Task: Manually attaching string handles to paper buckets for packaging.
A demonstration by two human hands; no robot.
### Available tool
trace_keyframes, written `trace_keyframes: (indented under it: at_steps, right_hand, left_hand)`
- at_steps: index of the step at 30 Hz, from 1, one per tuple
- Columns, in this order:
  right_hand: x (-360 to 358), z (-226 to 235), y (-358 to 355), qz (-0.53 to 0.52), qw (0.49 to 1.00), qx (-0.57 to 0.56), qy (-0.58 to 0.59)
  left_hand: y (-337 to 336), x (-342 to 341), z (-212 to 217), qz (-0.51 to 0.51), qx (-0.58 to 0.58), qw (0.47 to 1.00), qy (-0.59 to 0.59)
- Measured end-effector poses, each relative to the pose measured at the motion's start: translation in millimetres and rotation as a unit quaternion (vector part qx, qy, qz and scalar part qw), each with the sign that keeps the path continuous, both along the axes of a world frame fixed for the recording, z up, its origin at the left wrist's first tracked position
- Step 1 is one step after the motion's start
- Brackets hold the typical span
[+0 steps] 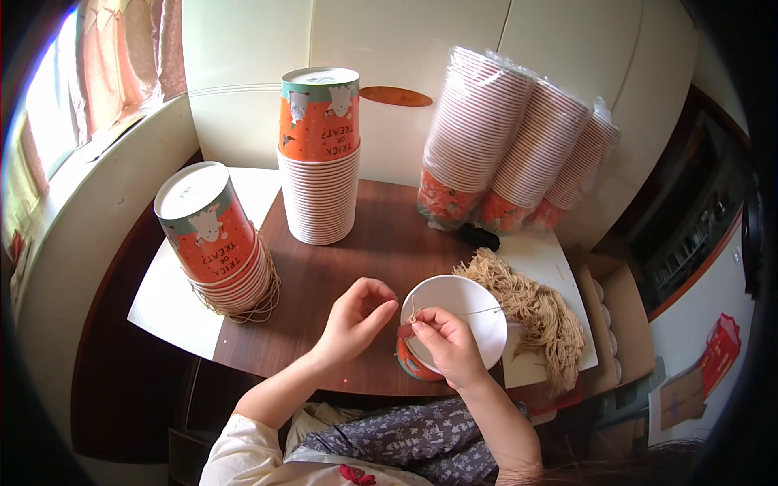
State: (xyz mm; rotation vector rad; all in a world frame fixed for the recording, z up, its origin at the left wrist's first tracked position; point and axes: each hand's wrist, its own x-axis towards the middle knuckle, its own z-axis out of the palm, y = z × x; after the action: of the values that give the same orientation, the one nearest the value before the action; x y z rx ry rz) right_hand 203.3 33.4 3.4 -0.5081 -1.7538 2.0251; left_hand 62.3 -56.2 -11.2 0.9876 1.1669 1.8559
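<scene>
A white-lined paper bucket (462,293) with an orange printed outside stands tilted at the table's near edge, its mouth toward me. My right hand (444,342) is at its left rim, thumb and forefinger pinching a thin tan cord (478,313). That cord crosses the bucket's mouth to the right rim, and a short end sticks up above my fingertips. Left of the bucket, my left hand (354,321) hovers with curled fingers and a small gap between thumb and forefinger; nothing shows in it. The fingertips are close to the rim but apart from it.
A bundle of tan cords (535,312) lies right of the bucket. Inverted orange bucket stacks stand at the back (319,194) and left (215,235), the left one ringed with cord loops. Plastic-wrapped stacks (478,121) stand back right, near a black object (480,237). A cardboard box (628,316) sits beyond the right edge.
</scene>
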Motion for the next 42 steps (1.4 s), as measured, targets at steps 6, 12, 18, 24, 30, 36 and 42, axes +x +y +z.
trace_keyframes:
  at_steps: [6,12,18,24,30,36,42]
  right_hand:
    - [-1,-1,0,-0.011,0.999,0.008,0.037]
    - [-2,-1,0,-0.014,0.999,0.023,0.033]
    - [0,-1,3,0.008,1.000,0.024,0.011]
    - [0,1,3,0.013,1.000,0.010,-0.001]
    - [2,2,5,0.030,0.999,-0.001,-0.026]
    - [2,3,4,0.038,0.999,-0.011,-0.037]
    - [7,7,5,-0.118,0.881,0.458,0.026]
  left_hand:
    - [-8,6,8,0.235,0.139,0.811,0.517]
    - [-9,5,9,0.230,0.117,0.797,0.545]
    - [-9,1,9,0.201,0.112,0.823,0.519]
    - [-9,-1,9,0.186,0.125,0.806,0.547]
    - [-10,-6,14,0.185,0.152,0.739,0.630]
    - [-7,-9,15,0.162,0.167,0.715,0.659]
    - [-5,-8,10,0.189,0.168,0.745,0.618]
